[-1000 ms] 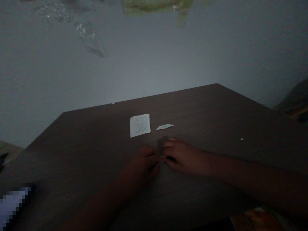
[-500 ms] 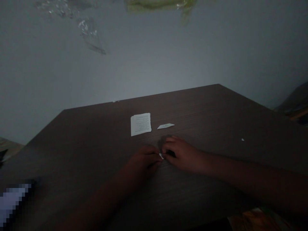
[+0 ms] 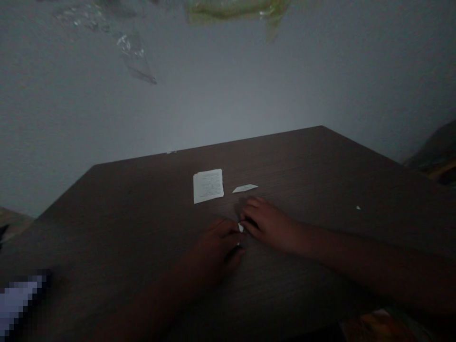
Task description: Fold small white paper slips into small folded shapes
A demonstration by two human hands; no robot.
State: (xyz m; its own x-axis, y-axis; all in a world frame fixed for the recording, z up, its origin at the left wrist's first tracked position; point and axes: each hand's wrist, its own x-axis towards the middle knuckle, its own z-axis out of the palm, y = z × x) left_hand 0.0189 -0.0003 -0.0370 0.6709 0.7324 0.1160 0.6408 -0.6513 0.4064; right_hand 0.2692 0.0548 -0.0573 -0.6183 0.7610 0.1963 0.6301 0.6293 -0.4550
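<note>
Both my hands rest close together on the dark wooden table (image 3: 320,161) in dim light. My left hand (image 3: 219,244) and my right hand (image 3: 269,223) have their fingers curled and pinched around a tiny white paper piece (image 3: 241,228) that shows between their fingertips. A square printed paper (image 3: 208,185) lies flat just beyond the hands. To the right of that paper lies a small narrow paper scrap (image 3: 244,188).
A tiny white speck (image 3: 358,207) lies on the table to the right. A grey wall (image 3: 228,95) rises behind the table's far edge, with crumpled clear plastic (image 3: 137,59) and something greenish (image 3: 235,9) at the top. A pixelated patch (image 3: 17,304) sits at lower left.
My left hand has slid slightly toward me and my right hand stayed near the paper piece, of which more now shows between the fingertips.
</note>
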